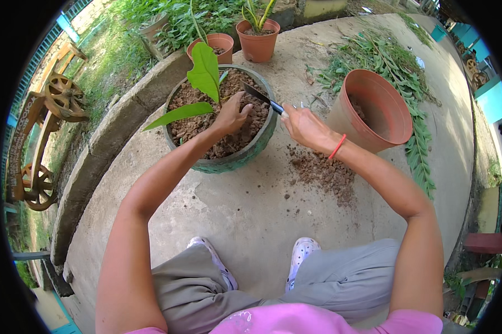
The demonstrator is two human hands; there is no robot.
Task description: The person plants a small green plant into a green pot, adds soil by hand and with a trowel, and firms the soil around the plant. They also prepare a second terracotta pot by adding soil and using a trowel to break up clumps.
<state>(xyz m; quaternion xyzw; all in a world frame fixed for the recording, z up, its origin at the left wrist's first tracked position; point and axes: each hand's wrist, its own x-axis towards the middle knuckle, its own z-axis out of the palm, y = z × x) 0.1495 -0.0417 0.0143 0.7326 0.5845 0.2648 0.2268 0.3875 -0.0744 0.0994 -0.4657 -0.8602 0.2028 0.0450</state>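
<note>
A round green pot (pixel 234 165) full of brown soil (pixel 192 137) stands on the concrete in front of me. A young plant with broad green leaves (pixel 205 72) grows from the soil. My left hand (pixel 233 115) rests on the soil just right of the stem; whether it grips anything is hidden. My right hand (pixel 303 125), with a red band at the wrist, is closed around the handle of a small trowel or knife (pixel 257 92). Its dark blade reaches over the pot's right rim, with the tip at the soil near my left fingers.
A large terracotta-coloured plastic pot (pixel 401 121) leans at the right, with loose soil (pixel 326 173) spilled beside it. Cut green branches (pixel 420 154) lie behind it. Two smaller pots (pixel 258 46) stand at the back. A concrete curb (pixel 109 129) curves along the left.
</note>
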